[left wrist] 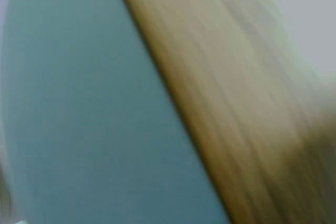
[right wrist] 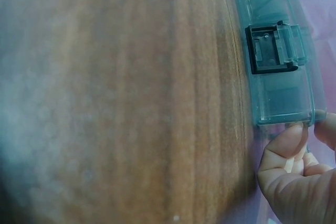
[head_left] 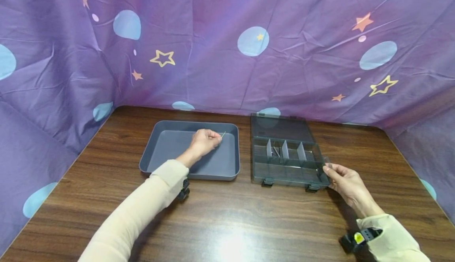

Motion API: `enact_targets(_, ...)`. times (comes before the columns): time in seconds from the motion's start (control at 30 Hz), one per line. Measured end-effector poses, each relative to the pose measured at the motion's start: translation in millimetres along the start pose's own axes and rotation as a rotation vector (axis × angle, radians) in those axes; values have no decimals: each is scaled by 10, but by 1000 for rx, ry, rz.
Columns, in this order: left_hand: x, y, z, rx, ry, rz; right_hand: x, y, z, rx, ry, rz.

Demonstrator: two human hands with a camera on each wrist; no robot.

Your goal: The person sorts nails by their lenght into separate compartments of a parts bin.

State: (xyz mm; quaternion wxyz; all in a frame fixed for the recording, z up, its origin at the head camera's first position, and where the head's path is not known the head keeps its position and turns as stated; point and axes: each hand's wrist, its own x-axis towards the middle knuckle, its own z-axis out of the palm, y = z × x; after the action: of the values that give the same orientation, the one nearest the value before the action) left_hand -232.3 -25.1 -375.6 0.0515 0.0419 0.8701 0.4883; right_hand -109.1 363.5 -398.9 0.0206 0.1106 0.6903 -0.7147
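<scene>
Over the right part of a grey tray (head_left: 167, 147), my left hand (head_left: 203, 141) pinches a thin, pale, needle-like piece (head_left: 223, 134) between thumb and fingertips. Its exact kind is too small to tell. The left wrist view has only the blurred tray wall (left wrist: 100, 108) and wood. To the right stands a translucent dark compartment box (head_left: 291, 173), its lid (head_left: 281, 128) laid back. Thin metal pieces (head_left: 276, 150) lie in one of its compartments. My right hand (head_left: 350, 185) grips the box's right front corner, thumb and finger at its edge in the right wrist view.
Upright dividers (head_left: 301, 151) split the box's back row. Two dark latches (head_left: 267, 182) hang on its front edge. Light glares off the brown wooden table (head_left: 199, 210) in front. A purple cloth (head_left: 213, 57) with stars and spots hangs behind and at both sides.
</scene>
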Motion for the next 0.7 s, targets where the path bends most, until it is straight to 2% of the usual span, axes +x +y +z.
enact_targets(0.17, -37, 216, 173, -240, -75, -23, 6, 9, 1, 10, 3, -5)
enact_targets(0.27, -53, 347, 302, -319, -116, -15, 3, 8, 1, 8, 8, -4)
enact_targets(0.53, -112, 643, 668, -449, -190, -17, -11, 1, 17, 12, 11, 0)
enact_targets(0.7, -138, 750, 893, -480, -192, -25, -12, 2, 10, 6, -1, -9)
